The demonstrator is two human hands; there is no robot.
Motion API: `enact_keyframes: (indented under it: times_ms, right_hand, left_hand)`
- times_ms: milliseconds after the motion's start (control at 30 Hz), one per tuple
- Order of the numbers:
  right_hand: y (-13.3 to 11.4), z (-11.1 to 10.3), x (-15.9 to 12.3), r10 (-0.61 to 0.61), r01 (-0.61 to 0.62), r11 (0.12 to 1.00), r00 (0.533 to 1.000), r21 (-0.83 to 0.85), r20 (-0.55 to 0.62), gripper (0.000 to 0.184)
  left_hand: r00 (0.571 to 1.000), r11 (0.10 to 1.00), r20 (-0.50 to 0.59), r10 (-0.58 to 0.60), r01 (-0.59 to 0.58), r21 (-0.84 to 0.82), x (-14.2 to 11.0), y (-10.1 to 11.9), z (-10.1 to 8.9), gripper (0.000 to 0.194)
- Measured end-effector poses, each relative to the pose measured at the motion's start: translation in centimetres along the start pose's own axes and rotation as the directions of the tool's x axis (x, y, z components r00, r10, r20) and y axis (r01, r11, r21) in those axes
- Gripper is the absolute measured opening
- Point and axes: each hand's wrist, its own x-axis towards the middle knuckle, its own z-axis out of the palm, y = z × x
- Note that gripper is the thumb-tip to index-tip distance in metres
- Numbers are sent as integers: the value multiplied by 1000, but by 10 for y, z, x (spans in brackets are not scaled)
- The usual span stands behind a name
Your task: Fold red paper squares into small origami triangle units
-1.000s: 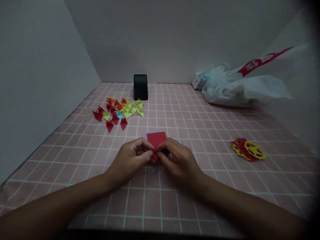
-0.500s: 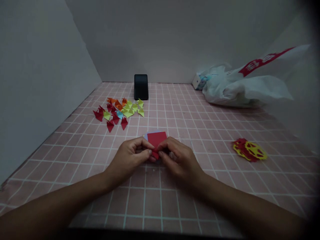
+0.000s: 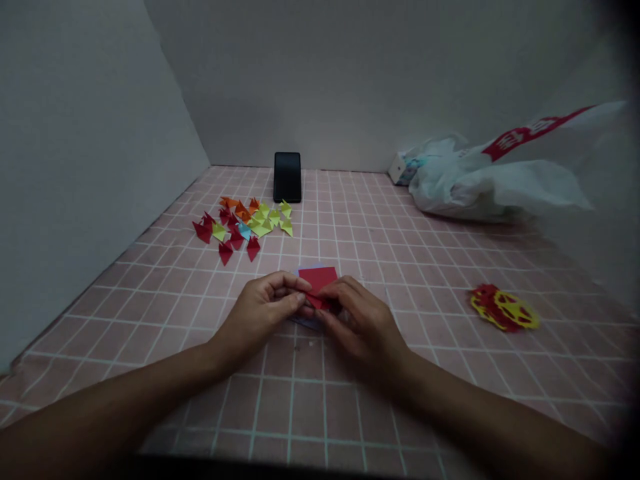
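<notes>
Close to the table's middle, a small folded piece of red origami paper is pinched between my hands. My left hand grips its left side with thumb and fingertips. From the right, my right hand has its thumb and curled fingers on the other side of the fold. Beneath and just beyond them lies a flat red sheet, with pale lavender paper showing at its edges. My fingers hide much of the folded piece, so its exact shape is unclear.
Several folded paper cranes in red, orange, yellow and blue lie at the back left. Behind them a black phone leans upright. A white plastic bag and a box rest back right; red and yellow cutouts lie right.
The view has shifted slightly, moving everything a little right and down. My right fingers have shifted along the folded red paper, and more lavender paper shows below my hands.
</notes>
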Motion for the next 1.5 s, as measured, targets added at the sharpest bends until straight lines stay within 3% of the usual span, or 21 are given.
enact_keyframes:
  times_ms: [100,233,400,567,667,767,967,1100,1300,1500]
  right_hand:
    - [1,-1,2,-4,5,999,1000,46,-31,9]
    - [0,-3,3,104,-101,980,994,169,-14,9]
    - [1,-2,2,304,-304,894,951,330,52,8]
    - [2,1,0,374,-376,812,922,446,97,7]
    - [2,2,-2,360,-355,827,930,435,75,7]
    - [2,3,-3,269,-262,900,963,350,28,8]
    - [1,1,-1,105,-101,984,994,147,-23,8]
    - [1,0,-1,103,-95,983,994,155,-48,11]
    - [0,-2,-1,122,-111,971,992,211,-39,12]
    - [-1,-3,0,164,-150,951,986,270,-30,13]
  left_hand:
    - [999,999,27,41,-42,20,0,-1,0,20]
    - [995,990,3,104,-104,99,1,-3,-1,19]
    - [987,963,20,161,-161,215,2,-4,-4,15]
    - [982,953,30,184,-186,238,2,-6,-3,12]
    - [981,968,35,188,-192,164,3,-10,-2,17]
    - [969,958,9,246,-245,146,4,-15,-1,19]
    - [921,847,25,390,-369,383,1,-17,-2,7]
    - [875,723,64,480,-436,536,-1,-14,-4,5]
    - [820,586,135,556,-502,636,-1,-12,-6,5]
    - [813,591,163,559,-529,609,-5,-10,-5,6]
